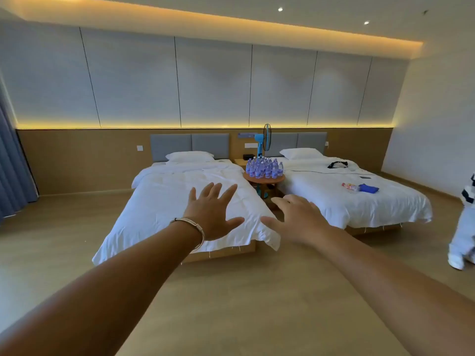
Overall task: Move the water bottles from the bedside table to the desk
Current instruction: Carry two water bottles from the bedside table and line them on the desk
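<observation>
1. Left hand (214,213) and right hand (295,218) reach forward, fingers spread wide, holding nothing.
2. Water bottles (264,167) stand clustered on a round bedside table (279,178) between two white beds (180,201), well apart from both hands.
3. Bottle labels are too small to read.

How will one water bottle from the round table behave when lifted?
The water bottles stand upright and tightly packed on the round table, so pulling one may tip its neighbours. They look full, probably heavy for their size. Both hands are open and far away.
</observation>
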